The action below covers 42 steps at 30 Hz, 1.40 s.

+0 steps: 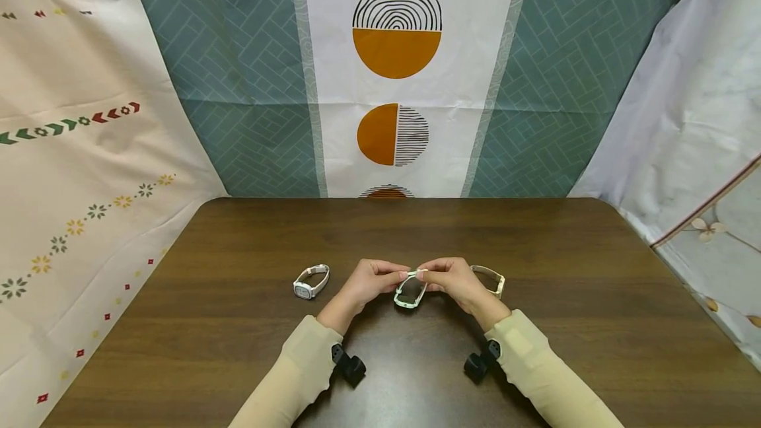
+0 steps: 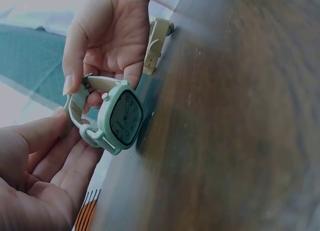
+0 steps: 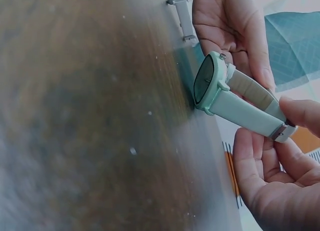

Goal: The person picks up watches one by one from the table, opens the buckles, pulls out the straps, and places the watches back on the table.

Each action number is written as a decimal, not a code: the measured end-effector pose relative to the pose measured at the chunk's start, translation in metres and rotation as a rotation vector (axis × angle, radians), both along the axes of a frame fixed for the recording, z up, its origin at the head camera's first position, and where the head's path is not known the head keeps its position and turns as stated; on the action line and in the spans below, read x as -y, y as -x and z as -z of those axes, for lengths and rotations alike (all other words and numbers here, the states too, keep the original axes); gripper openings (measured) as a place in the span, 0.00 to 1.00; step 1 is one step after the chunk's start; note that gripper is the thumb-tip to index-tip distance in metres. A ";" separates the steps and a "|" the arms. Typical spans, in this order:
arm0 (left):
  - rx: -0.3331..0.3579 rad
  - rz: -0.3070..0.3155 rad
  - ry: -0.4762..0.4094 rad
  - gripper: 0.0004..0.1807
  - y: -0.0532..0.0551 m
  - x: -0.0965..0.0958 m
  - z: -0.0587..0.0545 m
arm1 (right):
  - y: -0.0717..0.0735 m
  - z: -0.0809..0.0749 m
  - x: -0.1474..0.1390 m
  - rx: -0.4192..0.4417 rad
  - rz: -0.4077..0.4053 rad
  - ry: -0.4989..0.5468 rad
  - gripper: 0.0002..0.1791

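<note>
Between both hands, just above the table, is a mint-green wristwatch (image 1: 406,304) with its strap closed into a loop. My left hand (image 1: 366,283) pinches the strap between thumb and fingers. From the other side, my right hand (image 1: 456,282) pinches the strap at its buckle (image 3: 281,132). In the left wrist view the squarish watch face (image 2: 126,117) hangs away from the fingers, toward the tabletop. A white watch (image 1: 304,290) lies left of the left hand. Partly hidden behind the right hand is a pale yellow watch (image 1: 498,288).
Everything is over a dark brown wooden table (image 1: 250,362). A patterned green and white curtain (image 1: 255,117) hangs at its back edge, with pale cloths at the left and right. Small black cameras (image 1: 353,371) are strapped to the wrists.
</note>
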<state>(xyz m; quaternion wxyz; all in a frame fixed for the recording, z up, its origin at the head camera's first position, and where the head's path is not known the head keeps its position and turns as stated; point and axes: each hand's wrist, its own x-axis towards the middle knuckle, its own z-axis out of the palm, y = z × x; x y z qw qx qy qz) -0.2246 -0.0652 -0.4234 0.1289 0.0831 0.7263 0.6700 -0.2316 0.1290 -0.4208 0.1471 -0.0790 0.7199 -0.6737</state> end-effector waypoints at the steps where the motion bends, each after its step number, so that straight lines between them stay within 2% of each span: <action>1: -0.005 0.003 0.002 0.13 0.000 0.000 0.000 | 0.000 0.000 0.000 0.002 0.003 0.002 0.15; 7: -0.022 0.008 0.002 0.13 0.000 -0.003 0.001 | -0.001 0.000 0.003 0.000 0.001 0.009 0.15; 14: -0.054 0.005 0.053 0.12 0.000 -0.005 0.000 | -0.002 0.000 0.002 0.008 -0.006 -0.004 0.15; 19: -0.080 0.026 0.050 0.12 0.000 -0.010 -0.002 | -0.003 -0.005 -0.006 0.006 -0.053 -0.012 0.15; 22: -0.045 0.016 0.021 0.12 0.000 -0.011 -0.003 | -0.004 -0.008 -0.010 0.022 -0.098 0.019 0.14; 26: 0.013 -0.030 0.016 0.12 -0.003 -0.007 -0.002 | -0.003 -0.008 -0.008 0.070 -0.143 0.074 0.11; 29: 0.029 -0.046 0.028 0.12 -0.006 -0.005 -0.001 | -0.003 -0.006 -0.006 0.083 -0.144 0.084 0.09; 37: 0.055 0.037 0.061 0.14 -0.011 -0.010 -0.003 | -0.004 -0.003 -0.003 0.012 -0.157 0.028 0.11; 42: 0.036 0.032 0.083 0.14 -0.013 -0.013 -0.003 | -0.005 -0.003 -0.002 0.005 -0.169 0.021 0.12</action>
